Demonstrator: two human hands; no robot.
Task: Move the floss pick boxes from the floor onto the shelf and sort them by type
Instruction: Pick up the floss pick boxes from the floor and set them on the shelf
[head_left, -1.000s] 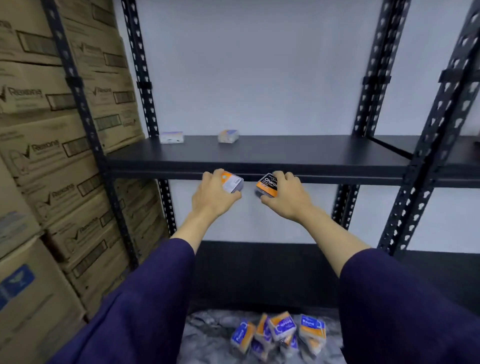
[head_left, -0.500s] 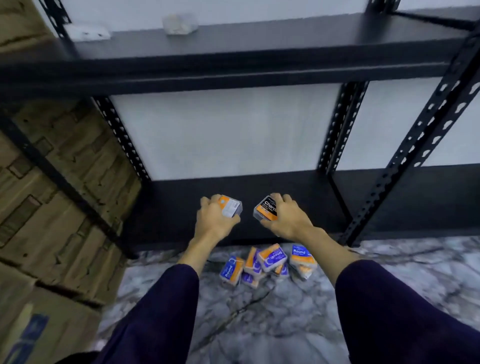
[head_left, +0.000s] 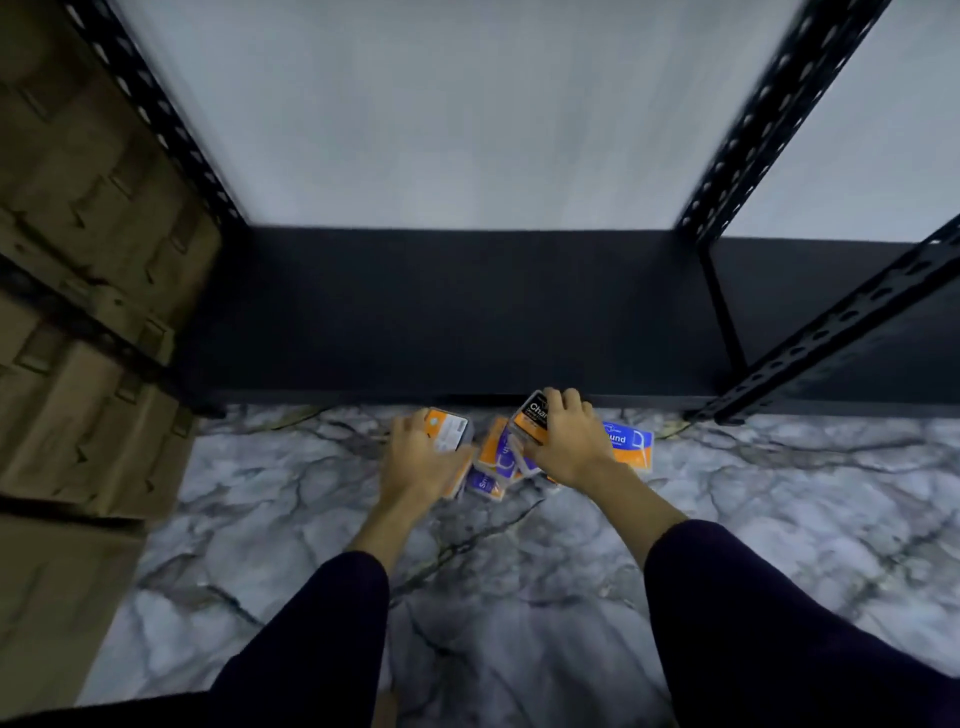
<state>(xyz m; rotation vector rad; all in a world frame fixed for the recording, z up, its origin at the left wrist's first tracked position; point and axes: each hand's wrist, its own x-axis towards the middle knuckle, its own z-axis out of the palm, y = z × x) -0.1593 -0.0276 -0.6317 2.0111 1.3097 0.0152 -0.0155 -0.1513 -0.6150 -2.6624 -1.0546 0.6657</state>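
- Left hand (head_left: 415, 462) has its grip clenched on an orange-and-white box (head_left: 448, 430), and the right hand (head_left: 569, 441) is grasping a black-and-orange box (head_left: 531, 422) with "Cha…" readable on its face.
- Big change: a second ago both hands were up at the edge of the upper shelf, boxes ready to go on. Now they are down at the floor, same two boxes in the same two grips.
- The camera has swung down with them; the upper shelf and the two small boxes sitting on it are out of view.
- Both hands hover right over the pile of floss pick boxes (head_left: 498, 462) on the marble floor (head_left: 291, 499), just in front of the bottom shelf (head_left: 457, 317).
- A blue-and-orange box (head_left: 631, 444) lies flat to the right of the pile, partly under the right hand.
- Whether the held boxes touch the pile is hard to tell; there is motion blur.
- My read: nothing was placed on that trip. Either the person is gathering more boxes before loading, or the bottom shelf is the new target.
- The bottom shelf shows no boxes, so the sorting here is not yet started.
- Cardboard cartons (head_left: 88, 291) stack up on the left, well clear of the action.
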